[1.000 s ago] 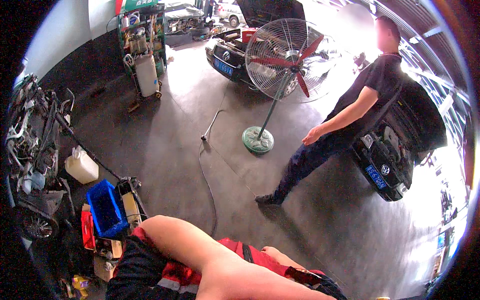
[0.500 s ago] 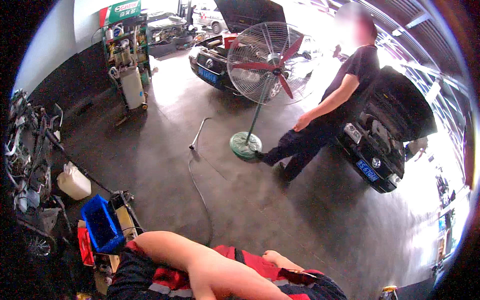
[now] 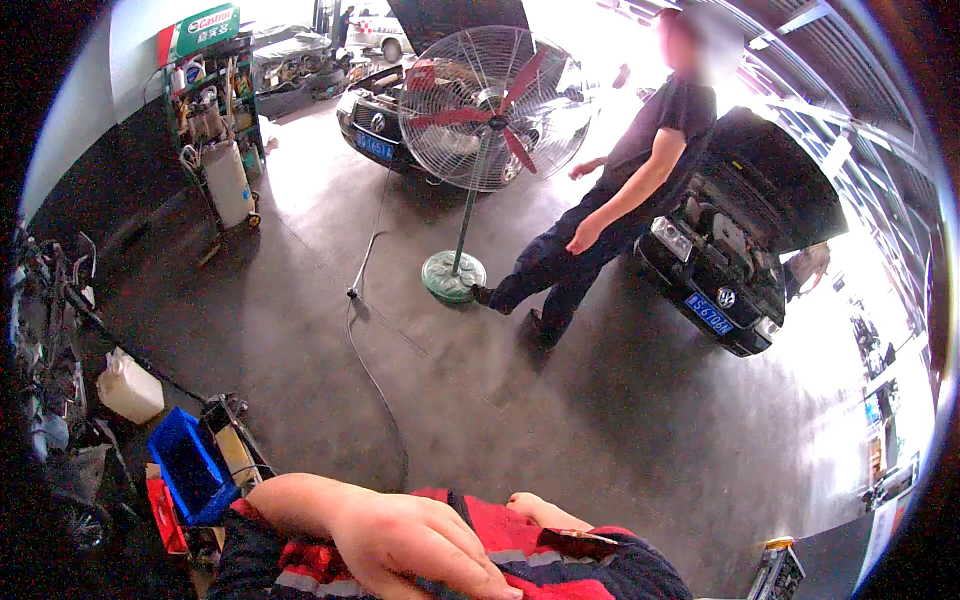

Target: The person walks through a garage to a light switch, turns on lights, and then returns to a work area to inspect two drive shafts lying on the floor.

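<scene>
Brings the fingers (image 3: 455, 568) of the left hand (image 3: 400, 540) further into view than a second ago, held close together, slightly bent, and laid across red-and-dark clothing (image 3: 490, 515); cannot tell whether pinching any of it. Just beyond, shows a bare stretch of right arm (image 3: 545, 512), but cannot tell how the right hand stands. To the left, has a blue crate (image 3: 210, 500); ahead, faces a co-worker's shoe (image 3: 483, 296) at the green base (image 3: 453, 275) of a standing fan (image 3: 497, 122), well apart a second ago.
</scene>
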`<action>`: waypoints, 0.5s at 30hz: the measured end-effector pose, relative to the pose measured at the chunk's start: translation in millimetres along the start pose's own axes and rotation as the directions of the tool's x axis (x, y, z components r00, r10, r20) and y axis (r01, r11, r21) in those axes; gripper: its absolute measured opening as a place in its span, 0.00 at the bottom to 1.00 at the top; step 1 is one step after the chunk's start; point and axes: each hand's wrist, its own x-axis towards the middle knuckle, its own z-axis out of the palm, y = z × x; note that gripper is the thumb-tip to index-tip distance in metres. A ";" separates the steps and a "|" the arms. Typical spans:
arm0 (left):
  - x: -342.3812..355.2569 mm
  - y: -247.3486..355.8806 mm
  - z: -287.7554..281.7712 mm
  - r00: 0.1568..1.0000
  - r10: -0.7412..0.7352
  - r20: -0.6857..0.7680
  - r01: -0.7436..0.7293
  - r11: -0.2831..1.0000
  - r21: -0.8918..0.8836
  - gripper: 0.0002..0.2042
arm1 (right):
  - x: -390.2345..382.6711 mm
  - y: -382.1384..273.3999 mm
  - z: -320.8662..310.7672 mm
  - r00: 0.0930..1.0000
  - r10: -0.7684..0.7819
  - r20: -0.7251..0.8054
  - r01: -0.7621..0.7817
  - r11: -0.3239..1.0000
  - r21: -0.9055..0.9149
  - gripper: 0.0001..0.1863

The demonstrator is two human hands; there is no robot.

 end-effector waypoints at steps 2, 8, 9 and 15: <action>-4.2 -4.7 0.7 1.000 -0.010 0.004 0.010 0.999 -0.033 0.26 | 3.4 6.0 8.9 1.000 0.014 0.015 -0.015 0.999 0.040 0.23; -7.0 -24.2 11.1 0.988 0.035 0.152 0.004 0.969 -0.248 0.37 | 1.5 4.1 17.1 1.000 0.030 -0.001 -0.030 0.998 0.053 0.24; -5.7 -26.8 14.1 0.988 0.062 0.145 -0.015 0.953 -0.303 0.39 | 2.4 1.5 15.4 0.998 0.053 0.031 -0.056 0.992 0.115 0.25; -5.3 -30.1 14.6 0.985 0.048 0.163 0.014 0.933 -0.360 0.38 | 9.3 5.4 16.0 0.999 -0.035 0.032 0.034 0.998 0.047 0.25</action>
